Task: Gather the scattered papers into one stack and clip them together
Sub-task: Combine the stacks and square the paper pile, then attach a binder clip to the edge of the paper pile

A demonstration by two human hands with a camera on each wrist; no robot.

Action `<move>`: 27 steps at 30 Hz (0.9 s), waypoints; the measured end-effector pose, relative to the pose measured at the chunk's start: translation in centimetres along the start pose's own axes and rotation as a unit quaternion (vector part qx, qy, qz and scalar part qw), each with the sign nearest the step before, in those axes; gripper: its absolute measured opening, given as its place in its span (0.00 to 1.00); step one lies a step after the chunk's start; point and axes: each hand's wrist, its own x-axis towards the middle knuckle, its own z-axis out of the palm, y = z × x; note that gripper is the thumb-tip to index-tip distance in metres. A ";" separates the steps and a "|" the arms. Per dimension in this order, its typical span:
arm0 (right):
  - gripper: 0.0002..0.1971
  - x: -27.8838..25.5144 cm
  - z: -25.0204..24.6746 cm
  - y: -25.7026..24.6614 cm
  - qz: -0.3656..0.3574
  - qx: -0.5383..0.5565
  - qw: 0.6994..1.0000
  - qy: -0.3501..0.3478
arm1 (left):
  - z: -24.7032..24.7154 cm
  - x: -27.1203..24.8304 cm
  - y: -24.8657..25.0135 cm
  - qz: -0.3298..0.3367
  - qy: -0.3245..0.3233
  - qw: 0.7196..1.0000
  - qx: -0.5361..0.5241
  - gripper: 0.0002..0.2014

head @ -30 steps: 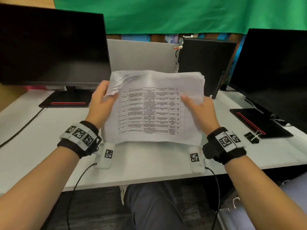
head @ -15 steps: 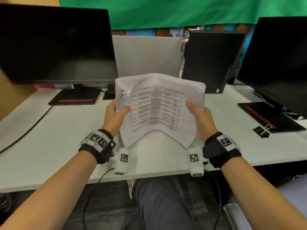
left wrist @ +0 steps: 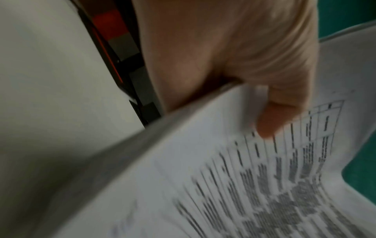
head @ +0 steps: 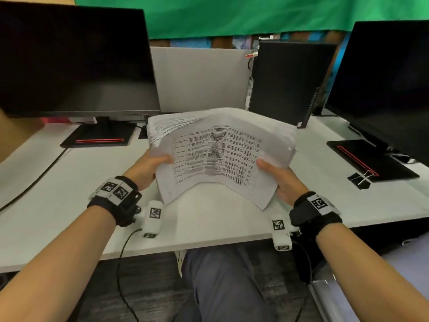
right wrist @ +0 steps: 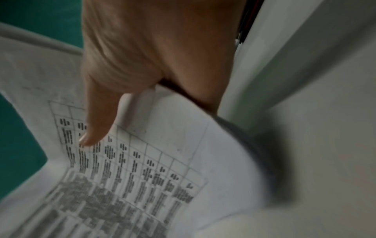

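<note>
Stack: the papers (head: 222, 154) are gathered into one thick bundle, held up above the near part of the desk (head: 69, 182), printed table facing the person.
Left grip: the left hand (head: 148, 169) closes on the bundle's left edge, thumb across the top sheet, fingers hidden behind.
Right grip: the right hand (head: 282, 180) closes on the right edge the same way; the right wrist view shows the thumb pressed flat on the print.
Shape: the bundle arches upward in the middle and sags toward both gripped sides; the upper left corner fans into loose sheet edges.
Stiffness: judged limp sheet by sheet, moderately heavy as a bundle; it bends readily under side pressure.
Slip: sheets look smooth and likely to slide against each other; edges are not yet squared.
Where to hold: judged best on the two short sides, thumbs on top, with the lower edge tapped on the desk to align.
Clip: a black binder clip (head: 361, 180) lies on the desk to the right, beside a monitor base (head: 371, 159), well apart from the bundle.
Clip site: judged best on one squared edge or corner.
</note>
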 end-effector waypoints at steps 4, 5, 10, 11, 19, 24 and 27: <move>0.24 0.1 0.0 -0.2 -0.008 -0.057 0.998 0.034 | -1.2 0.0 -0.9 -0.073 -0.044 0.995 0.056 0.33; 0.22 0.2 0.2 -0.8 -0.018 -0.070 0.996 0.047 | -1.3 0.3 -0.7 -0.064 -0.019 0.997 0.048 0.31; 0.14 1.5 -0.2 -3.1 0.087 -0.101 0.987 0.092 | -3.0 1.2 0.7 -0.169 0.058 0.980 0.083 0.15; 0.11 1.6 -0.4 -2.9 0.128 -0.105 0.981 0.098 | -3.4 1.1 0.3 -0.219 0.050 0.970 0.088 0.14; 0.17 0.9 -1.2 1.3 0.278 -0.060 0.958 0.046 | -3.7 -0.6 -2.4 -0.276 0.009 0.961 -0.015 0.18; 0.20 0.5 -1.1 2.0 0.271 -0.068 0.958 0.060 | -5.8 1.6 -5.0 -0.278 0.050 0.958 0.055 0.31; 0.20 0.3 -1.7 2.2 0.280 -0.068 0.956 0.046 | -4.4 -0.3 -3.2 -0.284 0.054 0.957 0.029 0.32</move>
